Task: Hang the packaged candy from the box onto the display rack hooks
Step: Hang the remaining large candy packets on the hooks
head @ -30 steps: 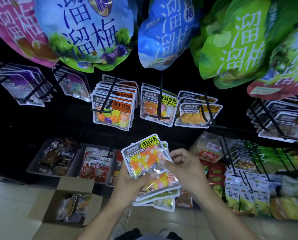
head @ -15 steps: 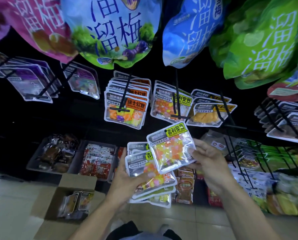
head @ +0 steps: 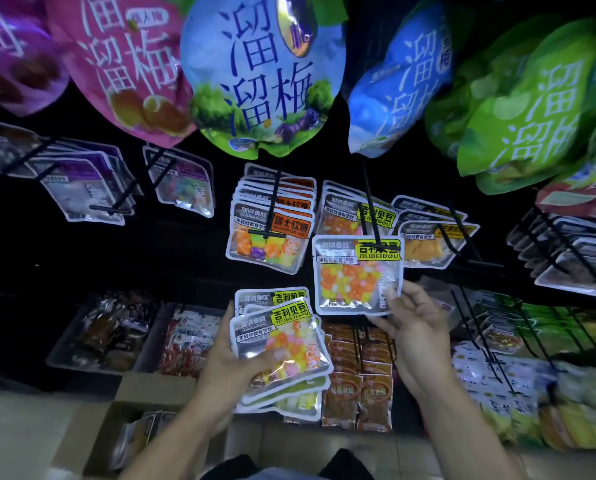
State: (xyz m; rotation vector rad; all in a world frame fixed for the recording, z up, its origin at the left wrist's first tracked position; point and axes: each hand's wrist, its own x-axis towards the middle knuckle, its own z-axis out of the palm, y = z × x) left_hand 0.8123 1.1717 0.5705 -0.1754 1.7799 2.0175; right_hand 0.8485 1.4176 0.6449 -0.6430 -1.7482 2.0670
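Note:
My left hand [head: 235,368] grips a fanned stack of clear jelly-bean candy packs [head: 279,341] with yellow-green labels, thumb across the top pack. My right hand [head: 412,327] pinches the lower right corner of a single matching candy pack [head: 357,275], held upright with its top edge at the tip of a black rack hook [head: 372,209]. That hook carries more of the same packs [head: 345,216] behind it. On the floor at lower left stands the open cardboard box [head: 116,431], several packs showing inside.
Neighbouring hooks hold orange-labelled gummy packs [head: 272,233], yellow packs [head: 428,240] and purple packs [head: 81,188]. Large plum snack bags [head: 265,74] hang overhead. Trays of snacks [head: 106,334] and stacked sachets [head: 358,375] fill the lower shelf. Pale tiled floor lies at lower left.
My right hand pulled one pack off the stack and raised it up and right to the hook's tip. The left hand kept the stack and the camera view tilted closer to the rack.

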